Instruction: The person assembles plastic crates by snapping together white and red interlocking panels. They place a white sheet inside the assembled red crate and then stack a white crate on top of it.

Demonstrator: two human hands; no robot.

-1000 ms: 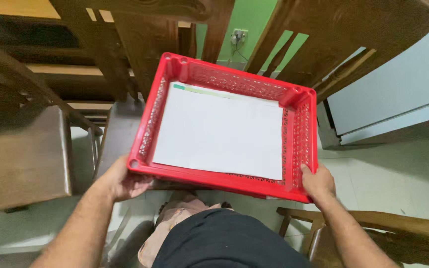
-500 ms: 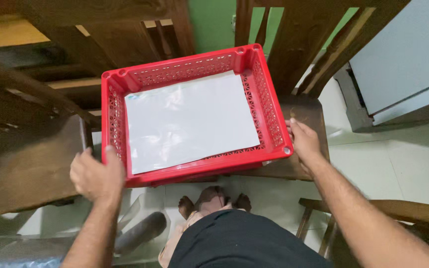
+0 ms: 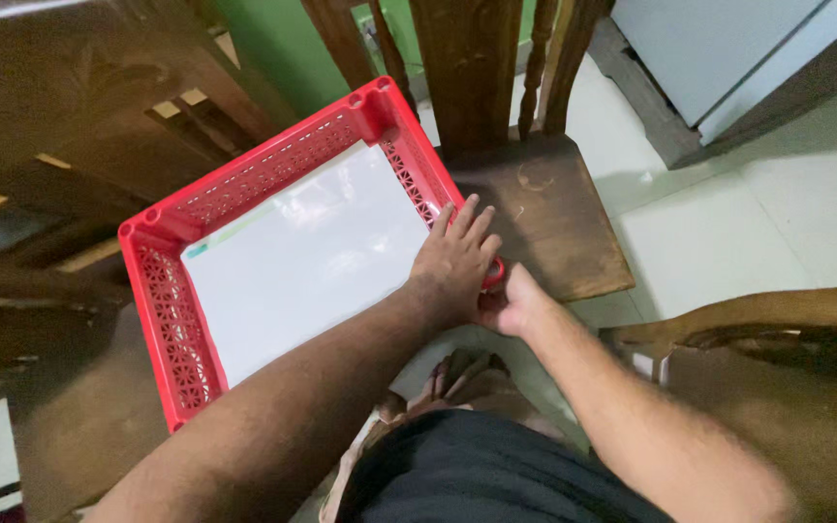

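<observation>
Nearest the camera, both forearms reach forward and meet at the near right corner of the red basket (image 3: 171, 320). Half a second ago the hands were spread wide, one on each side of the basket; now they have come together at a single corner, and the basket has swung so that this corner points toward the wooden chair seat (image 3: 554, 218) just to its right. It looks as if the carrying grip has been given up and the basket is being set down or steadied, partly over that seat.

The left hand (image 3: 455, 261) lies across the basket's corner with fingers stretched out and slightly fanned, palm down on the rim, pressing rather than gripping. The right hand (image 3: 504, 305) sits just below and behind it, curled at the same corner from outside; how tightly it closes on the rim cannot be told, since the left hand covers most of it.

Inside the basket a white sheet (image 3: 302, 261) lies flat on the bottom. Beyond the basket stand dark wooden chair backs (image 3: 467, 68), and farther to the right a pale tiled floor (image 3: 728, 232).
</observation>
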